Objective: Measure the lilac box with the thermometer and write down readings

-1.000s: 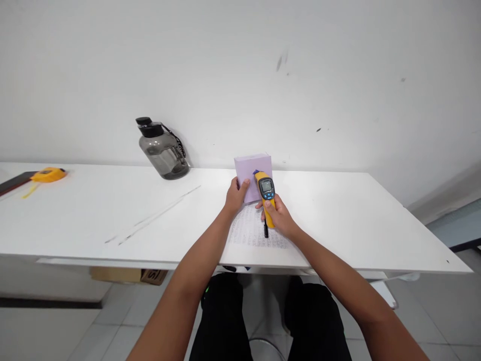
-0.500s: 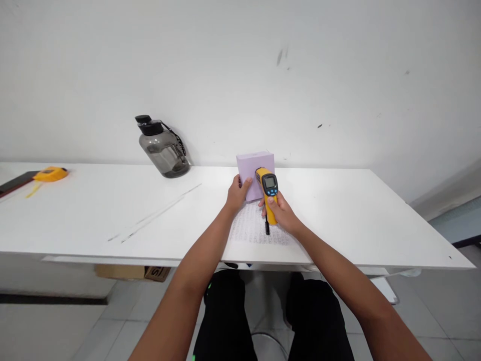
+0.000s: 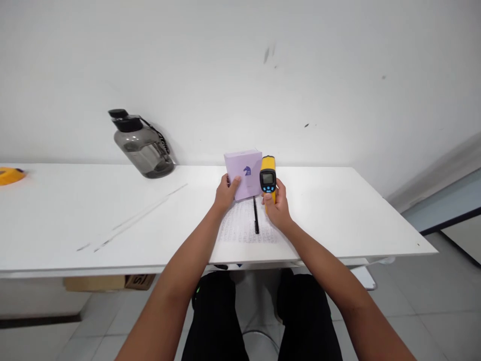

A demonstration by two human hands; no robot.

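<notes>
Upright at the middle of the desk is a light purple box (image 3: 244, 175) with a dark horse-head mark on its front. My left hand (image 3: 226, 193) grips the box by its left side, thumb across the front face. In my right hand (image 3: 278, 205) is a yellow and black infrared thermometer (image 3: 268, 175), held by its handle just right of the box. Its small screen and blue buttons face me. Below the box lies a sheet covered in writing (image 3: 240, 228), with a black pen (image 3: 256, 215) on top of it.
A grey water bottle (image 3: 145, 150) with a black lid leans against the wall at the back left. Part of a yellow tape measure (image 3: 11, 175) shows at the far left of the white desk (image 3: 330, 215). A cardboard box (image 3: 97, 283) is under the desk.
The thermometer has moved off the front of the purple box to its right side, uncovering the horse-head mark and the pen. My view has turned slightly right.
</notes>
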